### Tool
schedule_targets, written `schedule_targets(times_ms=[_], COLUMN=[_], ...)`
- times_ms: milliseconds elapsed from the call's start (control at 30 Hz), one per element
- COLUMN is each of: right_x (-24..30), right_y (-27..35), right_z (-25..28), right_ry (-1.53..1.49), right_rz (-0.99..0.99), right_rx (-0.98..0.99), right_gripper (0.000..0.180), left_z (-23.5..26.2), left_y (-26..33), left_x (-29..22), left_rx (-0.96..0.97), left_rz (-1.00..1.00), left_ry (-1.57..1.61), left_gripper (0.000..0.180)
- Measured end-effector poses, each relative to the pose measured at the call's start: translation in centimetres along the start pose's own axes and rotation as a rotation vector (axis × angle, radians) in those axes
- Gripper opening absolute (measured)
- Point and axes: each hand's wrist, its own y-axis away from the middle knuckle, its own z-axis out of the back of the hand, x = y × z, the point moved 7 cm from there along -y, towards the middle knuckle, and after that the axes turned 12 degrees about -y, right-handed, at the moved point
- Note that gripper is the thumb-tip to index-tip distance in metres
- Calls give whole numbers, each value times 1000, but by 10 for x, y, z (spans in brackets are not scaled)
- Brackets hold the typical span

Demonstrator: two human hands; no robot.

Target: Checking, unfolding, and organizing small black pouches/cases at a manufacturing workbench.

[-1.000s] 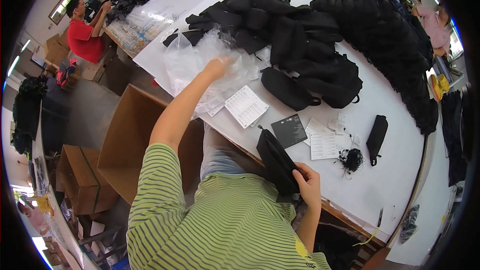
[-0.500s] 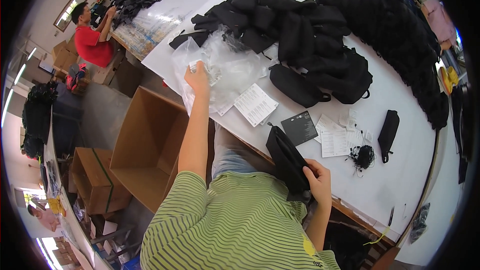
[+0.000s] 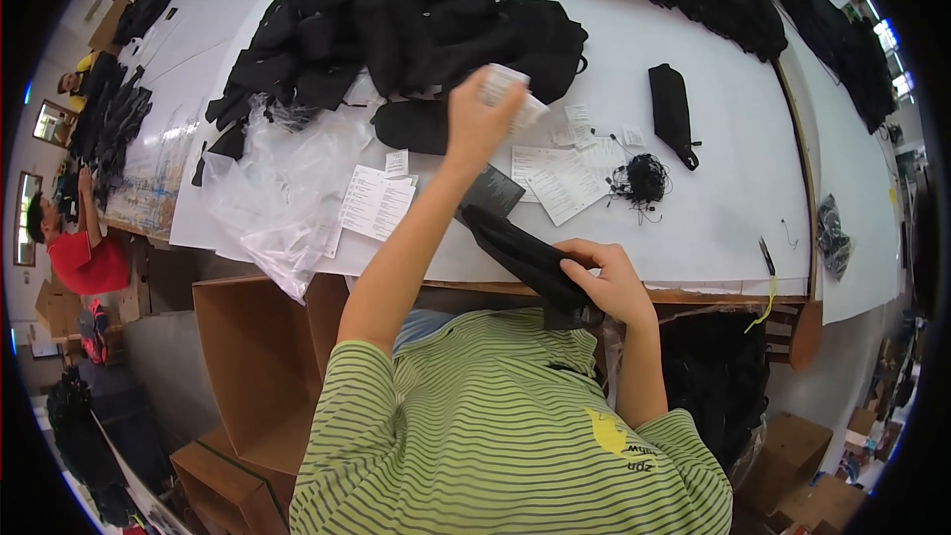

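My left hand (image 3: 478, 121) is raised over the table, fingers closed on small white packets (image 3: 531, 111); what is in them cannot be made out. In my right hand (image 3: 616, 282), thumb on top, is a slim black fabric pouch (image 3: 525, 256), held at the table's front edge against my shirt. Beyond the pouch lies a dark printed card (image 3: 498, 190), partly behind my left forearm. Printed white sheets (image 3: 376, 206) rest left of that forearm, and more white leaflets (image 3: 570, 178) lie to the right of it.
A heap of black pouches (image 3: 396, 30) covers the far table. Clear plastic bags (image 3: 282, 188) hang over the front edge, near an open cardboard box (image 3: 258, 357). A tangle of black strings (image 3: 641, 181), another pouch (image 3: 672, 114) and thread snips (image 3: 767, 256) lie rightward. A person in red (image 3: 84, 248) stands left.
My left hand has come out of the plastic bags with the white packets and moved right, above the leaflets. My right hand still holds the pouch. The view has turned to the right.
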Motion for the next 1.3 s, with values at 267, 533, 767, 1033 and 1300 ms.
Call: schedule_targets(times_ms=[267,533,767,1033,1300], right_x=[7,53,91,15,-49], right_y=[14,2,-12,-16,-15], right_z=[17,33,18,17,-24], right_ry=[31,136,239,-603,-569], right_rz=[2,168,316,95,-85], right_rx=[-70,-197,-151,213,-176], right_gripper=[22,22,20,105,81], left_z=[-62,8,23,60,47], left_y=[23,116,134,125,142], left_x=[12,-103,-94,-85,-65], left_rx=[246,403,196,289,369], left_rz=[-302,-661,-743,-314,-47], left_ry=[-653,-543,-940,-540,-352], left_gripper=[42,19,29,18,20])
